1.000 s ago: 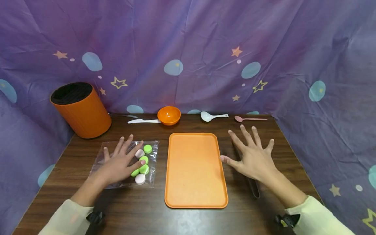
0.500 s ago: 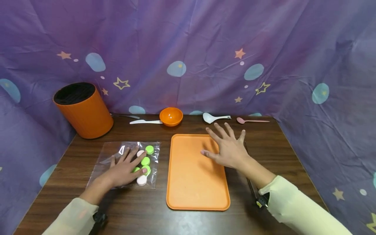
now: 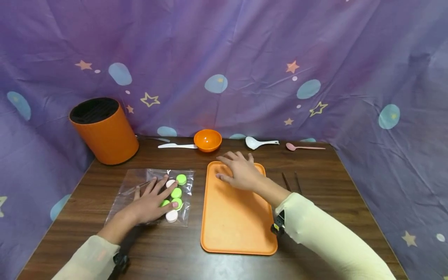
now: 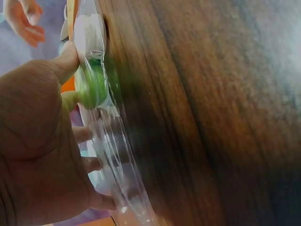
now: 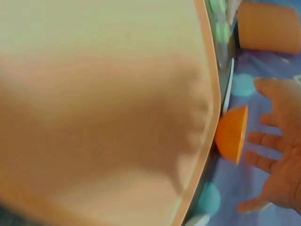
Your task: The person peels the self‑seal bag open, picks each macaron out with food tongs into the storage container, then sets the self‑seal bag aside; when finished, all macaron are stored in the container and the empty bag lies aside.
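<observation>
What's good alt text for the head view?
A person's left hand rests on a clear bag of green and white discs, while the right hand hovers over an orange tray. Beyond are an orange bowl, white ladle and pink spoon.

The tray (image 3: pixel 234 221) lies between bag (image 3: pixel 185 194) and tongs (image 3: pixel 286 181).

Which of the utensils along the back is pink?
The spoon at the right end of the row; the ladle and knife are white.
</observation>
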`<action>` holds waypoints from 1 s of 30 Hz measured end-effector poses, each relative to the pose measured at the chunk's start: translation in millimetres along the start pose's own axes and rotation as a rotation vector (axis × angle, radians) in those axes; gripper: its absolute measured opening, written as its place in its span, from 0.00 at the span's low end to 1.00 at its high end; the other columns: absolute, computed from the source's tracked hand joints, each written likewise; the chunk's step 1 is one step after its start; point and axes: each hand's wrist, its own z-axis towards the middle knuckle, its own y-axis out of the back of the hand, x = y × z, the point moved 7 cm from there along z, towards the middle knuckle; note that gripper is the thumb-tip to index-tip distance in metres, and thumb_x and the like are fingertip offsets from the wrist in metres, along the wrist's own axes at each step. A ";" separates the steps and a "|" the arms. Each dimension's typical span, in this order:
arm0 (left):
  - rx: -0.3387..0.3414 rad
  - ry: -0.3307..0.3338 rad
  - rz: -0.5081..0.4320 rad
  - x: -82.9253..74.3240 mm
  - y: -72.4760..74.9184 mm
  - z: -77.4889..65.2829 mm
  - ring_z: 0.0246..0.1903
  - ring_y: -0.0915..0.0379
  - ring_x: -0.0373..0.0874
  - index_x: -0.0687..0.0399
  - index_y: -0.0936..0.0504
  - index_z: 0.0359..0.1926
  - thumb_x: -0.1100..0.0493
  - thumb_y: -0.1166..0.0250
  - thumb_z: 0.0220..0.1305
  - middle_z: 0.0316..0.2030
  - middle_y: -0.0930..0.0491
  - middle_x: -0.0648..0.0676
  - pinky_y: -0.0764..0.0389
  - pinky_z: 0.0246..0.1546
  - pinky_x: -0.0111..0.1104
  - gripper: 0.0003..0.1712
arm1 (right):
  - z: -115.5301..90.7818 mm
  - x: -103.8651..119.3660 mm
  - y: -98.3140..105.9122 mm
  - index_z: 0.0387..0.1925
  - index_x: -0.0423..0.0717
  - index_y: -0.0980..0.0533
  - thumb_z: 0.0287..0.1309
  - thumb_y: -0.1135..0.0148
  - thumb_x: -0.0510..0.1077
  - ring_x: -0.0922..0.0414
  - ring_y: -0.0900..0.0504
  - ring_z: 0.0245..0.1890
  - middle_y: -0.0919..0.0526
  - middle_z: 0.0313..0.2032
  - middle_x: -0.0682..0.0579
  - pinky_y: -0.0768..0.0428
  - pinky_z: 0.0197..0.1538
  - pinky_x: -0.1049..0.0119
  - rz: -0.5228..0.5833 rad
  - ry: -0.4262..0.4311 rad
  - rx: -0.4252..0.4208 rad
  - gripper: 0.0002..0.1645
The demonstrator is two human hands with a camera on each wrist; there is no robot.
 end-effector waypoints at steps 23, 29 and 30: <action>-0.021 0.006 -0.033 15.7 -10.1 12.0 0.88 0.66 0.76 0.20 0.47 0.89 0.15 0.50 0.73 0.91 0.58 0.62 0.68 0.72 0.88 0.50 | 82.6 56.2 -57.4 0.61 0.62 0.12 0.78 0.33 0.45 0.42 0.24 0.68 0.16 0.64 0.53 0.43 0.73 0.10 0.030 0.050 0.126 0.17; -0.010 0.009 -0.041 14.3 -5.1 7.6 0.87 0.66 0.77 0.20 0.47 0.89 0.15 0.50 0.72 0.91 0.58 0.63 0.66 0.71 0.89 0.50 | 90.1 60.3 -63.3 0.53 0.62 0.11 0.76 0.32 0.44 0.43 0.25 0.66 0.18 0.58 0.53 0.46 0.74 0.10 0.040 0.023 0.139 0.11; -0.009 0.010 -0.038 15.3 -5.1 7.5 0.87 0.65 0.78 0.20 0.47 0.89 0.15 0.50 0.73 0.90 0.58 0.64 0.65 0.71 0.89 0.50 | 91.1 61.0 -64.2 0.51 0.62 0.11 0.76 0.31 0.44 0.43 0.25 0.66 0.18 0.57 0.53 0.47 0.74 0.10 0.044 0.022 0.141 0.10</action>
